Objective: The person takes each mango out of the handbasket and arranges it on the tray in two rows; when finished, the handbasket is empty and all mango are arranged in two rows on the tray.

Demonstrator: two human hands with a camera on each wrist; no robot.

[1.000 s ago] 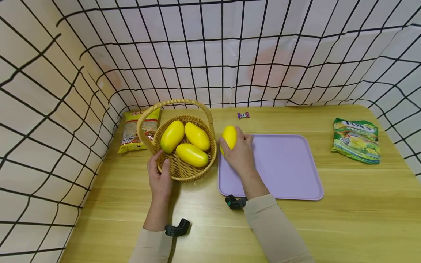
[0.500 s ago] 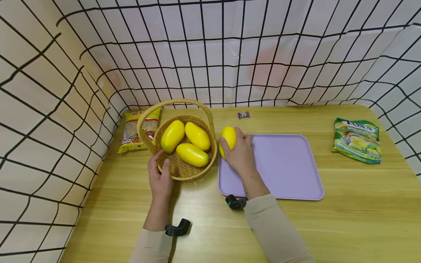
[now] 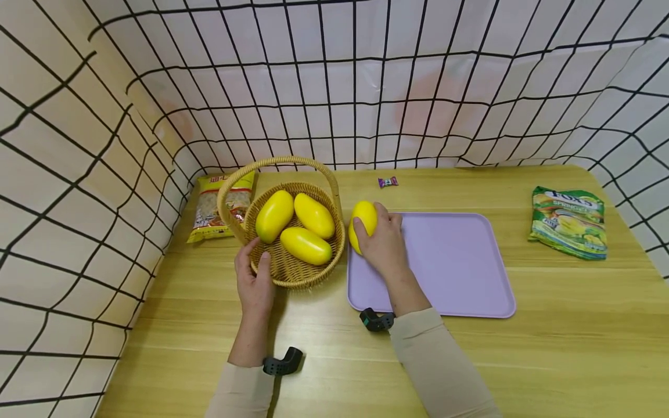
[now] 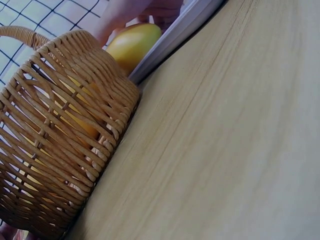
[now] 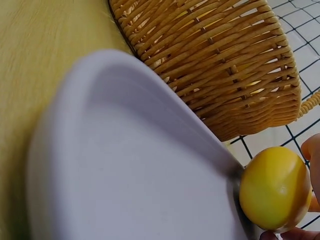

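Note:
My right hand (image 3: 384, 242) holds a yellow mango (image 3: 362, 226) at the far left corner of a lilac tray (image 3: 455, 267). Seen from the right wrist, that mango (image 5: 274, 187) is low at the tray's rim, with fingertips around it. Several things sit left of the tray: a round wicker basket (image 3: 282, 273) with a tall handle holds three more yellow mangoes (image 3: 305, 245). My left hand (image 3: 255, 284) grips the basket's near left rim, thumb on the inner side. In the left wrist view the basket's woven wall (image 4: 75, 125) hides most of its contents.
Behind the basket on the left lies a yellow food packet (image 3: 211, 212). A small purple wrapped candy (image 3: 388, 182) is at the back of the wooden table (image 3: 324, 360). A green candy bag (image 3: 567, 223) lies far right. Black wire mesh (image 3: 366, 87) encloses the back and sides.
The right hand and its mango have shifted only very slightly at the tray's corner. My left hand and the basket stay in place.

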